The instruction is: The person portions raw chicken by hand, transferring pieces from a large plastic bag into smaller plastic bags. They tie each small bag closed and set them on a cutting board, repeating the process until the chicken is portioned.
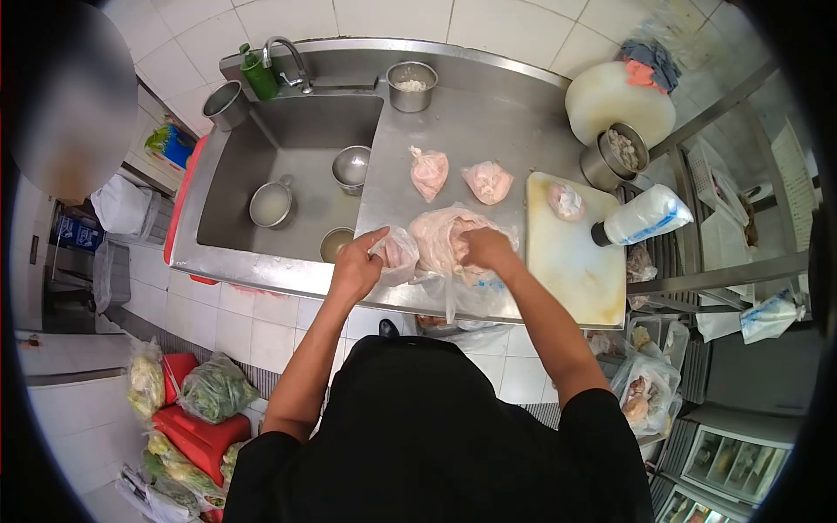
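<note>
My left hand (356,266) is closed on the rim of a small clear plastic bag (398,253) with pale pink raw meat inside. Right beside it, a larger plastic bag (432,228) full of raw meat lies open at the counter's front edge. My right hand (488,250) reaches into this larger bag; its fingertips are hidden among the meat and plastic. Behind the bags, two tied bags of meat, one on the left (429,173) and one on the right (487,181), rest on the steel counter. Another small wrapped portion (567,201) sits on the white cutting board (584,261).
Left is a steel sink (305,131) with metal bowls in it. A metal pot (411,86) stands at the counter's back. On the right are a pot of pale pieces (621,150), a plastic bag roll (647,215) and a round board (619,100). Vegetable bags (218,388) lie at lower left.
</note>
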Demonstrator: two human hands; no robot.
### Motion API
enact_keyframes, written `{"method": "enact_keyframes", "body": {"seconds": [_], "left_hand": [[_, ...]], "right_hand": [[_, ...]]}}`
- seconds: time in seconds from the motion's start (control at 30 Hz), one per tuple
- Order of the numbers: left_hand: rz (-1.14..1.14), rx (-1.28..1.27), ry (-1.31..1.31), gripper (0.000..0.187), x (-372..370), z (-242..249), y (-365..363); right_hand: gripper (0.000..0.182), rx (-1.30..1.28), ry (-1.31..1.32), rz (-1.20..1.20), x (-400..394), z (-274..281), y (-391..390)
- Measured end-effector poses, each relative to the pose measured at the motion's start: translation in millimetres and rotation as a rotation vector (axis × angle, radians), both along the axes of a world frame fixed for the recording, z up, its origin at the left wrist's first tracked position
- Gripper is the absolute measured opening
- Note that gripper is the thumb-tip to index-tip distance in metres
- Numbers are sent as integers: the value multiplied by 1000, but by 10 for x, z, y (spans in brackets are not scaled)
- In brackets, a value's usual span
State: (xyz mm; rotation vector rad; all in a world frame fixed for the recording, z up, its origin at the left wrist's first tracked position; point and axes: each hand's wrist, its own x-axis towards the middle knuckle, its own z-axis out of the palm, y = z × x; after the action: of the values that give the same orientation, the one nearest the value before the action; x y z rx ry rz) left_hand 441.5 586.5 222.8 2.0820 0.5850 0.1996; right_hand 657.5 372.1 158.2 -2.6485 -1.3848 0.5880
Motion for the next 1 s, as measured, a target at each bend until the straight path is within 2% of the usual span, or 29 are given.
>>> {"method": "enact_keyframes", "body": {"seconds": [0.1, 0.27, 0.33, 0.37, 0.43, 0.47, 0.53, 0.63, 0.67, 0.7, 0.77, 0.8, 0.87, 0.93, 0.97, 1.0], "left_hand": [[-3, 16, -15, 54, -5, -39, -18], [-1, 92, -116, 56, -36, -155, -16], [9, -62, 36, 51, -28, 9, -31], [8, -63, 38, 51, -15, 8, -40], [5, -95, 50, 52, 24, 18, -42], [10, -90, 50, 52, 47, 14, -34], [-17, -15, 8, 53, 68, 5, -20], [-37, 17, 41, 53, 105, 75, 15], [-36, 20, 43, 53, 112, 128, 13], [-30, -15, 62, 53, 119, 195, 11], [-31, -50, 80, 54, 128, 218, 5], [-22, -27, 52, 54, 123, 191, 2], [-20, -7, 20, 55, 85, 141, 9], [36, -16, 75, 56, 29, 104, 28], [39, -21, 76, 56, 24, 101, 27], [50, -16, 78, 56, 7, 109, 20]], "right_hand": [[40, -67, -56, -101, -224, 85, 58], [35, 74, -49, -215, -22, 4, -124], [33, 258, 59, -384, 51, 127, -165], [33, 256, 61, -386, 113, 81, -191], [29, 527, 250, -569, 203, 19, -184], [29, 531, 254, -564, 233, -18, -163], [27, 832, 762, -787, 183, 154, -38], [27, 923, 884, -647, -157, 342, 317], [26, 1020, 889, -531, -285, 182, 485], [25, 1115, 889, -414, -429, 24, 657], [20, 772, 727, -323, -784, 220, 842], [20, 774, 721, -329, -832, 216, 828], [17, 661, 437, -55, -859, 216, 797], [20, 775, 488, -401, -646, 112, 627], [20, 699, 189, -400, -458, 164, 434], [21, 469, 89, -403, -257, 155, 289]]}}
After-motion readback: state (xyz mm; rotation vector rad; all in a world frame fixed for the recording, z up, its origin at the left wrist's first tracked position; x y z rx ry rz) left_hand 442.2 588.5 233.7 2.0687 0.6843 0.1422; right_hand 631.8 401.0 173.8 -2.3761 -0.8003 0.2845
